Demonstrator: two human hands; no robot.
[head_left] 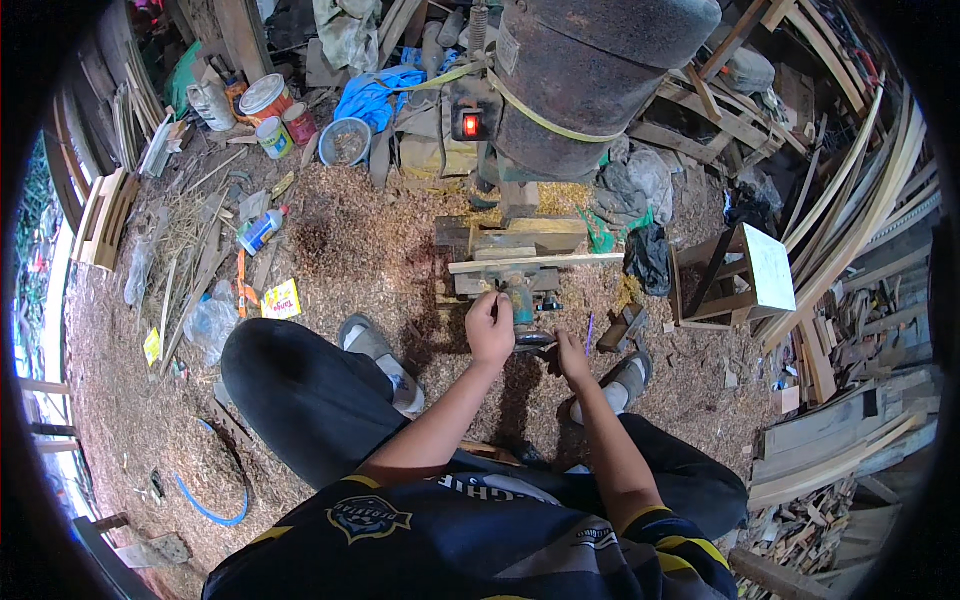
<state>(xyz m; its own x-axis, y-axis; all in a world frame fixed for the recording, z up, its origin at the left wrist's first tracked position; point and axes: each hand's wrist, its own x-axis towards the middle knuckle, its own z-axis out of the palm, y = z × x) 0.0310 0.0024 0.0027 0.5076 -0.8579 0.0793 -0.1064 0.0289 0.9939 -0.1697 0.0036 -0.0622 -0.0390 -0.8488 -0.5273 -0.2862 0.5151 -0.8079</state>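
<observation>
A long pale wood strip [540, 263] lies crosswise in a vise-like clamp with a green body [521, 303], below a machine with a big dark rusty housing [590, 70]. In front of the clamp is a dark round handwheel [532, 341]. My left hand [491, 330] is closed in a fist just left of the green body and above the wheel's left side; whatever its fingers hold is hidden. My right hand [572, 360] is at the wheel's right side, fingers closed at its rim or handle and partly hidden.
A red-lit switch [470, 124] glows on the machine. Wood shavings cover the floor. Cans and a blue-grey bucket [346, 142] stand back left. A small white-topped wooden frame [762, 268] stands at right, before piled boards. A purple pen-like stick [589, 332] lies near my right foot.
</observation>
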